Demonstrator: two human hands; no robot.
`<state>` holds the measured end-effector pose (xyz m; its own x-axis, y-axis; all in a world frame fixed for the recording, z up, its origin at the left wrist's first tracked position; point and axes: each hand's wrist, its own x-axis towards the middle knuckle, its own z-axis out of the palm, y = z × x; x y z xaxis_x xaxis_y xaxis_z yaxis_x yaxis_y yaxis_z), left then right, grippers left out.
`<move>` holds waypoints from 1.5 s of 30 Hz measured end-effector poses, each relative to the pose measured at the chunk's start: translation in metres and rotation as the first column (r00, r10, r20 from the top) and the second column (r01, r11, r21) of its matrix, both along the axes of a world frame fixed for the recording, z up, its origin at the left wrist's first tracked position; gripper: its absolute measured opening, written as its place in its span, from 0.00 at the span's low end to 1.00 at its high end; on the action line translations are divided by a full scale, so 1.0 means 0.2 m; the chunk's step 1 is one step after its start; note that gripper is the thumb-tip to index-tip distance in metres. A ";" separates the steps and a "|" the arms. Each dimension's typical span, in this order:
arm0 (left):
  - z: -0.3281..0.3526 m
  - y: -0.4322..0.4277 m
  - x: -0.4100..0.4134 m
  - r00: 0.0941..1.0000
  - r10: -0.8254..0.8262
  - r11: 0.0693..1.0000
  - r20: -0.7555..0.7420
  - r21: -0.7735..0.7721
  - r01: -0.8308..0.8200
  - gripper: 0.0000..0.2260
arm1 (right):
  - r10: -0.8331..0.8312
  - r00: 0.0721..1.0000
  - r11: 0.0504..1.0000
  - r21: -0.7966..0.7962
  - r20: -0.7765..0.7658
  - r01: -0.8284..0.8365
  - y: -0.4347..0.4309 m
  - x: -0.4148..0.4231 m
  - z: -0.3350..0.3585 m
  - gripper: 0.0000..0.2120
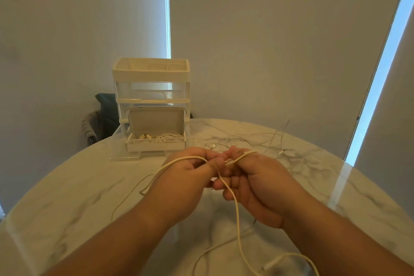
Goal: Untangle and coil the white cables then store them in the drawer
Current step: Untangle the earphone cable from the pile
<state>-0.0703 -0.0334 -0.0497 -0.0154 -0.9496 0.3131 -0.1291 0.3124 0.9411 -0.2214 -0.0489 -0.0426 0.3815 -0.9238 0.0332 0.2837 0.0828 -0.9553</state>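
where the round white marble-look table point(67, 197) curves away at left and right, bare top lies open on both sides of the hands. its far edge runs close to grey window blinds point(268, 40).

far left on the table: a clear plastic drawer organiser with cream frame point(151, 74). its bottom clear drawer point(116, 144) is pulled out toward the hands and holds an open white cardboard box point(156, 144) with white cables coiled inside. bare table between drawer front and hands. behind the organiser: a chair draped in dark cloth point(103, 114).

far right: a loose tangle of thin white cables point(253, 139) spread on the top, just beyond the knuckles.

left hand point(190, 177) and right hand point(257, 188) are raised over mid-table, touching, fingers of both curled. a long cream-white cable point(236, 208) is pinched at the fingertips of both. one run arcs over the back of the left hand and falls left; another drops between the palms to the near edge, looping beside a white plug point(272, 264).
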 end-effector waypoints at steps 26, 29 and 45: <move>0.02 -0.05 0.09 0.984 0.174 0.983 0.027 -0.065 -0.172 0.06 | -0.622 0.735 0.704 -0.604 -0.270 0.374 -0.04 -0.10 0.01 0.11; 0.02 -0.06 0.11 0.975 0.220 0.969 0.045 -0.129 -0.212 0.07 | -0.603 0.788 0.772 -0.340 -0.126 0.537 -0.05 -0.11 0.01 0.13; 0.01 0.02 0.01 0.950 0.243 0.915 0.197 -0.372 -0.157 0.08 | -0.301 0.928 0.942 -0.219 -0.221 0.254 0.00 -0.02 -0.02 0.12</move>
